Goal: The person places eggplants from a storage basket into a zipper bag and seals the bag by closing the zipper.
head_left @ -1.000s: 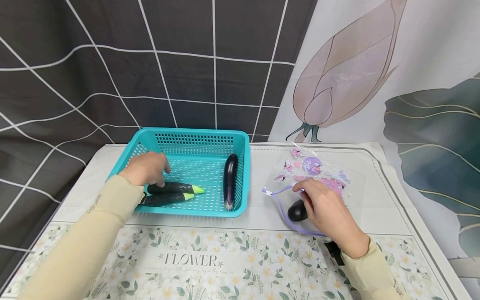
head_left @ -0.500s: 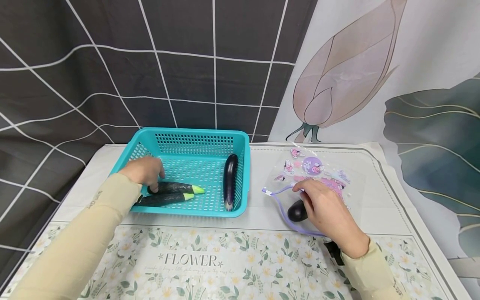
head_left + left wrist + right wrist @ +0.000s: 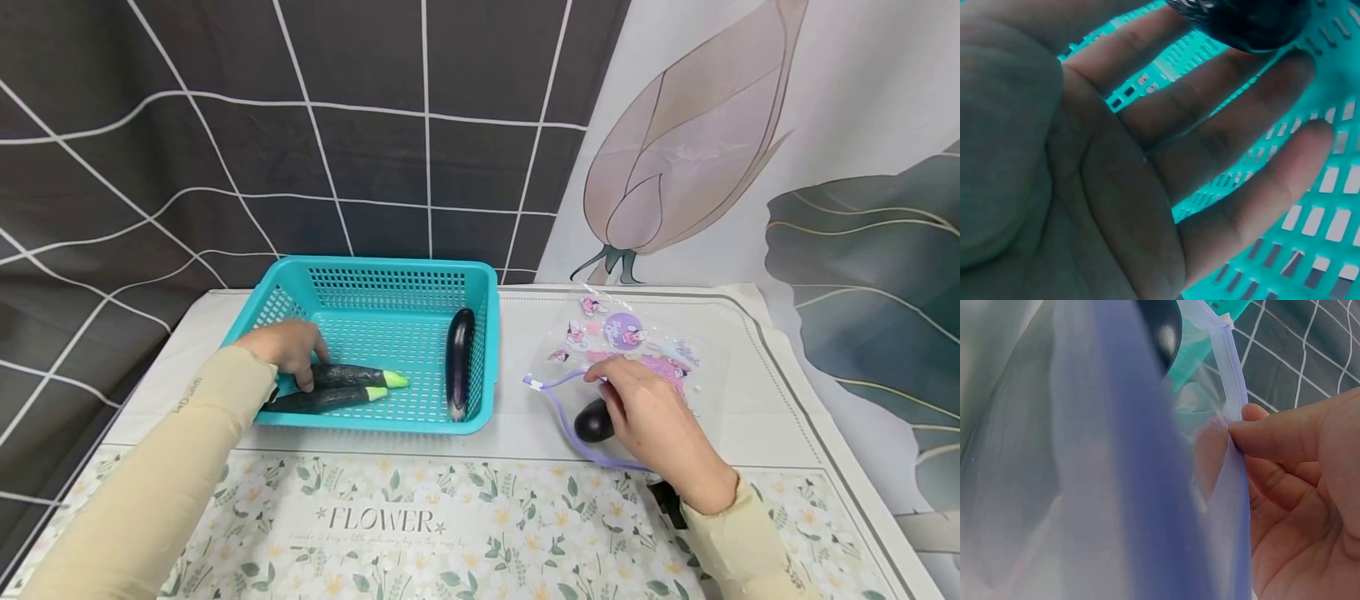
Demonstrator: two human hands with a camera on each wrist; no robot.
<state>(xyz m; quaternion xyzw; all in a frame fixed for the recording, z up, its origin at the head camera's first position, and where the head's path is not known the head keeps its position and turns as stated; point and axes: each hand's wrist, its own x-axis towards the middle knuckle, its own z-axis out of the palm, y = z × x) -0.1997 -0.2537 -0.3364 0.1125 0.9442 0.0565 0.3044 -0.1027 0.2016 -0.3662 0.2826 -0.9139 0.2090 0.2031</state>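
My left hand (image 3: 288, 346) is inside a teal basket (image 3: 390, 265), thumb and fingers about the left end of the rear zucchini (image 3: 352, 377). That dark rounded end (image 3: 1247, 22) meets the fingertips at the top of the left wrist view. Alongside it lies a second zucchini (image 3: 330, 398) with a light green tip. A long dark eggplant (image 3: 460, 362) rests at the basket's right side. My right hand (image 3: 645, 408) pinches the purple zip edge (image 3: 1232, 381) of a clear printed bag (image 3: 558, 333). A dark, shiny, rounded vegetable (image 3: 594, 422) shows at the bag's mouth.
The table has a white cloth (image 3: 517, 333) at the back and a floral mat (image 3: 450, 517) in front. Behind it hangs a dark grid-patterned curtain (image 3: 367, 167), with a flower-printed one (image 3: 675, 167) to the right.
My left hand has shifted slightly left and down onto the rear zucchini's left end, uncovering more of the front zucchini. My right hand and the bag have stayed in place.
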